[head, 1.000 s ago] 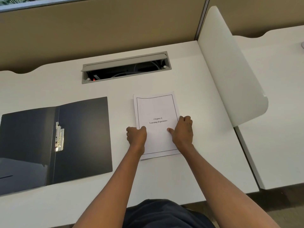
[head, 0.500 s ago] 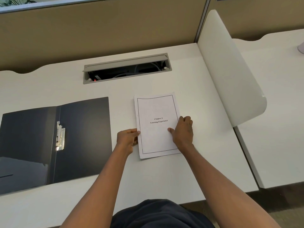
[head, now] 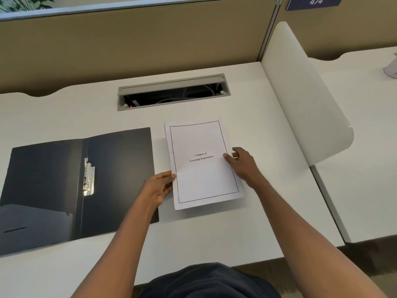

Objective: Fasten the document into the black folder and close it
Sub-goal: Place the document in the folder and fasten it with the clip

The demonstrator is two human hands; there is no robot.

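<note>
Closest to the camera there's dark clothing (head: pixel 206 280) at the bottom edge, with two bare forearms reaching out over a white desk (head: pixel 214 237).

The left hand (head: pixel 158 189) sits at the left edge of the document (head: pixel 204 164), low down on that side, thumb on top of the sheet and the other fingers curled underneath, so it's pinching the paper's edge. The right hand (head: pixel 241 163) does the same on the right edge about halfway up: thumb tip pressed onto the page, fingers tucked below or behind the edge. The near end of the stack looks slightly lifted, judging by the shadow under it, though I can't say for sure it's off the desk. The cover page has a thin black border and reads "Chapter 6 Learning Experience" in the middle.

Just to the left lies the black folder (head: pixel 118 168), open flat, with its right cover edge just beside the paper. A shiny metal fastener clip (head: pixel 89 177) sits along the spine.

Further back, a grey cable hatch (head: pixel 174 91) is set into the desk with its lid up and wires visible inside. A white curved divider panel (head: pixel 305 93) stands along the desk's right side, and a tan partition wall (head: pixel 133 41) runs behind everything. Top right has a blue sign (head: pixel 314 2) reading 474.
</note>
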